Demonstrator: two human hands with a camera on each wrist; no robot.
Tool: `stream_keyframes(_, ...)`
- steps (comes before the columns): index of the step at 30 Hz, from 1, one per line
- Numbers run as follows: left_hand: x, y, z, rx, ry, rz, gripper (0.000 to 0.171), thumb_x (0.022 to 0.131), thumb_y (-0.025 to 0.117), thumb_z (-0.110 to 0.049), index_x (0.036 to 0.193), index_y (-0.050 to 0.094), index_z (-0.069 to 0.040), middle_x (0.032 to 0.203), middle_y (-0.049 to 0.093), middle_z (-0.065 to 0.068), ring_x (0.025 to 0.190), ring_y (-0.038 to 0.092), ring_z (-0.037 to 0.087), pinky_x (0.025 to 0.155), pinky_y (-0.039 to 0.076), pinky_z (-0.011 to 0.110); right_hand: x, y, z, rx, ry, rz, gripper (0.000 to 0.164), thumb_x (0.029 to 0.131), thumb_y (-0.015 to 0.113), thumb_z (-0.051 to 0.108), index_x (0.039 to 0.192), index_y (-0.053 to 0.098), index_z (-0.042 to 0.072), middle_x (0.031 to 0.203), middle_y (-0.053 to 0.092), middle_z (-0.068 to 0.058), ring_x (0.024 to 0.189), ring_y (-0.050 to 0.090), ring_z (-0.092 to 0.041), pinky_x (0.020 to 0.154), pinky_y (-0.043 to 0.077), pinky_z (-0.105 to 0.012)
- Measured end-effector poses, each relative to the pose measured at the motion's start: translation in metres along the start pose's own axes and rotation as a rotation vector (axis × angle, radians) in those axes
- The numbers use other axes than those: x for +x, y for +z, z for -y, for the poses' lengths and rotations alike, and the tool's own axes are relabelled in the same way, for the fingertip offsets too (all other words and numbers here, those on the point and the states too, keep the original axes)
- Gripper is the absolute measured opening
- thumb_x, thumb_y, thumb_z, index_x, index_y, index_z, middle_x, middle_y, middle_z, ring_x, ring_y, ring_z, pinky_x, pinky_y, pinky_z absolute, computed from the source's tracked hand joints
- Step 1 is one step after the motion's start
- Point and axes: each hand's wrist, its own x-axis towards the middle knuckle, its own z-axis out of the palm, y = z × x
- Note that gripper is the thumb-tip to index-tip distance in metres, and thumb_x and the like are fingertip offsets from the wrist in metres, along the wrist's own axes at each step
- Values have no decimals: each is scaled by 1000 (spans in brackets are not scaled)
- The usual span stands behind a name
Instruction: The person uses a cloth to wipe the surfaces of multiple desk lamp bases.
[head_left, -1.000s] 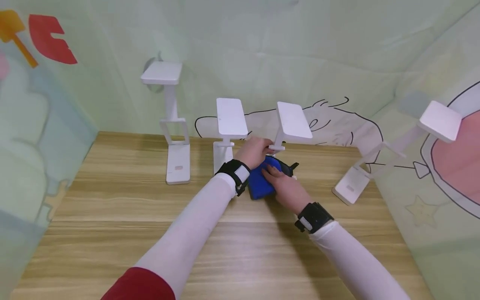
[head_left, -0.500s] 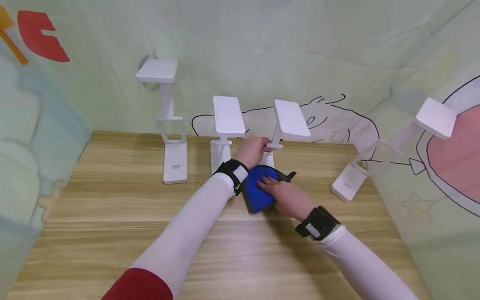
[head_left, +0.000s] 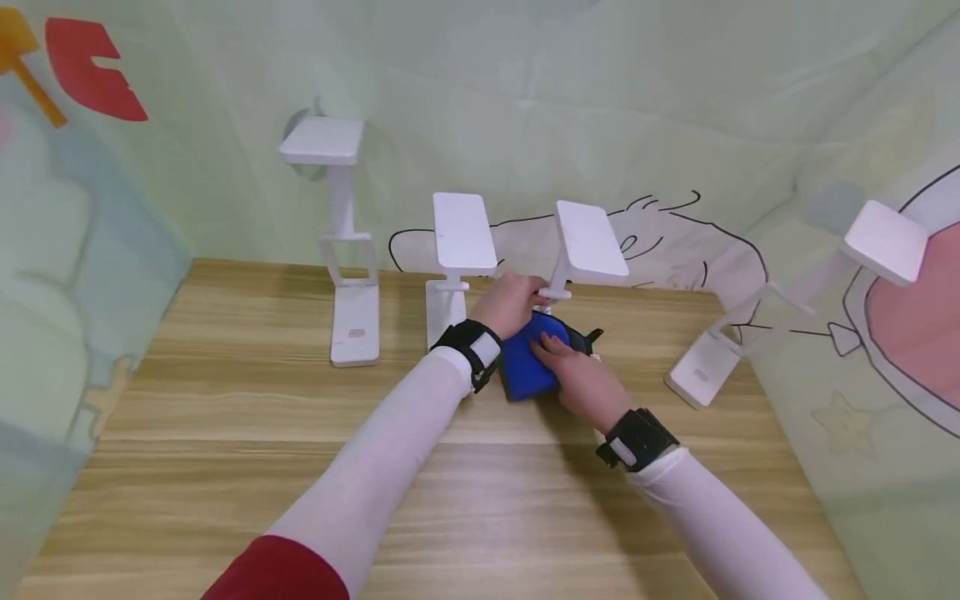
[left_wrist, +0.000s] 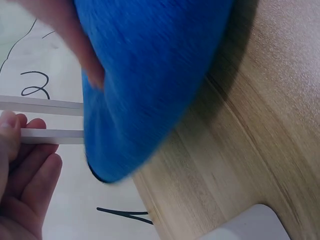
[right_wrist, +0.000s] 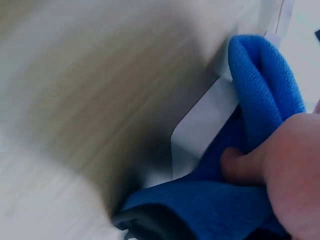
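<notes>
My left hand [head_left: 507, 304] grips the upright of a white folding phone stand [head_left: 591, 240], third from the left. In the left wrist view its fingers and thumb hold one of the stand's thin bars [left_wrist: 50, 137]. A fuzzy blue cloth [head_left: 525, 358] with a black edge lies over the stand's base, hiding most of it. My right hand [head_left: 588, 387] presses the cloth there. Seen from the right wrist, the thumb [right_wrist: 242, 167] bunches the folded blue cloth [right_wrist: 260, 95] against the white base [right_wrist: 205, 120]; the other fingers are mostly hidden.
Two similar white stands, a tall one [head_left: 356, 325] and a shorter one [head_left: 463, 233], stand to the left. Another stand [head_left: 705, 367] leans at the right. The wood-grain table [head_left: 225, 467] meets a printed cloth backdrop [head_left: 637, 133] behind and at both sides.
Half a second ago the cloth slid toward me along the base, baring its rear part. Now my right hand has pushed it back up the base. The left hand keeps its hold.
</notes>
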Motion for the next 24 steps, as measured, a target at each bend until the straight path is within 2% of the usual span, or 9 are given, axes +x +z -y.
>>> stream_keyframes(3,-1,-2,1,-8,-20,-6,25,108,65,-10,130,76,-7,118,79,8,106,76,22,90,58,33,-9,-7,9,-30,6,37,62,88,63,-17,148,61,-1,153,55,-28,131,62,-46,84,61,-52)
stream_keyframes(5,-2,-3,2,-10,-24,-11,25,108,64,-10,130,76,-7,118,79,7,106,76,22,90,57,33,-14,-11,15,-36,1,71,63,88,66,-16,149,62,0,152,56,-27,130,62,-45,85,61,-52)
stream_keyframes(9,-4,-2,4,-1,-14,-24,24,108,64,-10,128,77,-7,117,79,7,105,76,21,89,57,33,-13,-15,26,-9,-47,140,67,86,65,-16,150,60,0,153,54,-27,138,55,-46,98,57,-53)
stream_keyframes(11,-4,-1,4,2,-10,-33,23,108,65,-11,127,77,-8,116,80,7,104,76,22,89,57,33,-7,-13,27,25,-72,149,68,85,62,-17,151,59,0,155,53,-27,142,52,-46,106,52,-55)
stream_keyframes(14,-4,1,4,-1,-5,-35,23,107,66,-11,127,78,-8,115,80,7,102,76,22,88,58,34,4,-5,21,58,-102,103,70,85,60,-19,152,58,1,156,54,-24,139,55,-44,107,51,-54)
stream_keyframes(19,-1,4,2,-2,-12,-20,25,107,68,-16,129,77,-7,115,79,8,103,76,24,91,58,35,15,6,2,70,-106,-26,76,81,60,-23,153,57,2,157,53,-21,130,62,-44,99,56,-52)
stream_keyframes(21,0,4,2,4,-9,-19,25,107,68,-16,129,76,-7,115,79,9,103,76,24,92,58,36,13,6,-3,65,-86,-41,77,80,59,-24,153,57,0,158,52,-23,134,59,-45,99,56,-53)
stream_keyframes(24,0,4,1,6,-2,-22,23,107,67,-12,128,77,-6,115,80,8,103,76,23,92,58,35,6,3,-6,43,-31,-11,73,82,60,-23,152,57,-1,159,50,-26,141,52,-46,97,57,-54)
